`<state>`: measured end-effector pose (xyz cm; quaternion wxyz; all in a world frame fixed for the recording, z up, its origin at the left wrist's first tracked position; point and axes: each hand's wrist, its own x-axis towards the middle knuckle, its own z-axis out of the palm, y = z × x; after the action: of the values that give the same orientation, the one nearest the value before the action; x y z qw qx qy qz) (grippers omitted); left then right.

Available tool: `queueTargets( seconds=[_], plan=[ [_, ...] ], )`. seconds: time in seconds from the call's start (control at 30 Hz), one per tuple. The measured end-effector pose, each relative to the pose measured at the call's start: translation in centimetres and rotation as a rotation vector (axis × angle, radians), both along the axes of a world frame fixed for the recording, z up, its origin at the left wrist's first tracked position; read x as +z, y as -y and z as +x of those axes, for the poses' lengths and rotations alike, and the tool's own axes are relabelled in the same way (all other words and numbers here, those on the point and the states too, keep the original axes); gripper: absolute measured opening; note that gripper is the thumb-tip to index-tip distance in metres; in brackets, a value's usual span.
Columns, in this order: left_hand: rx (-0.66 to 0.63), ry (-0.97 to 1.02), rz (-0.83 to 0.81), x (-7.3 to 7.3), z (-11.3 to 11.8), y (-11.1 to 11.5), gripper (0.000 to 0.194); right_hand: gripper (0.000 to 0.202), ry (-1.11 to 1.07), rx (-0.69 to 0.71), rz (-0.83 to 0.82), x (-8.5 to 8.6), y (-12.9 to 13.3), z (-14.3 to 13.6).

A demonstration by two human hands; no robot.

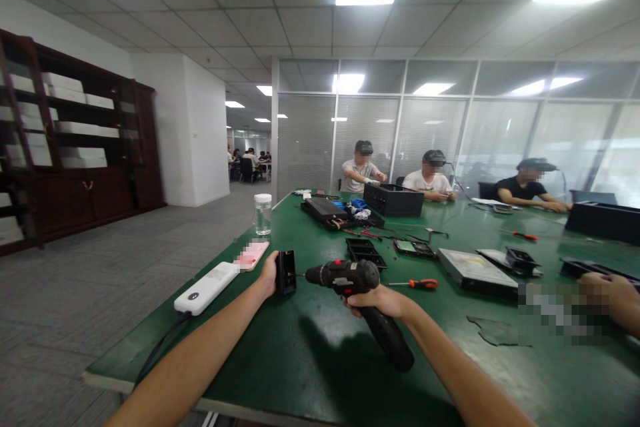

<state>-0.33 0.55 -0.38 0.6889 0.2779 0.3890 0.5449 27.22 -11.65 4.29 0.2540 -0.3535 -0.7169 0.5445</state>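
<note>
My right hand (pixel 373 299) is wrapped round the grip of a black cordless drill (pixel 345 275), whose nose points left. My left hand (pixel 270 275) is closed on the left side of a small black box-like part (pixel 287 272), held upright over the table. The drill's thin bit reaches toward the open face of this part; whether the tip touches it I cannot tell. Just behind the drill lies a black frame (pixel 367 252) with openings. An orange-handled screwdriver (pixel 423 283) rests to the right of my right hand.
On the green table (pixel 240 360), a white power bank (pixel 207 288) with a cable, a phone (pixel 254 253) and a clear jar (pixel 263 215) stand left. A metal drive (pixel 477 272) and circuit board (pixel 414 248) lie right. Several people sit around; a co-worker's hand (pixel 607 293) is at far right.
</note>
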Motion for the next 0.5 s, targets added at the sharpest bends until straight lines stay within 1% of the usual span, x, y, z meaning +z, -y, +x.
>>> queueTargets(
  seconds=[0.1,0.33,0.5],
  plan=[
    [-0.029,-0.029,0.043,-0.21,-0.05,-0.19,0.036,0.029,0.003,0.002,-0.001,0.03,0.02,-0.02],
    [-0.035,-0.026,0.047,-0.27,-0.19,-0.28,0.035,0.029,0.023,-0.001,0.019,0.16,0.05,-0.02],
    [-0.034,-0.031,0.036,-0.18,-0.15,-0.24,0.036,0.027,0.027,0.008,0.029,-0.07,-0.14,0.17]
  ],
)
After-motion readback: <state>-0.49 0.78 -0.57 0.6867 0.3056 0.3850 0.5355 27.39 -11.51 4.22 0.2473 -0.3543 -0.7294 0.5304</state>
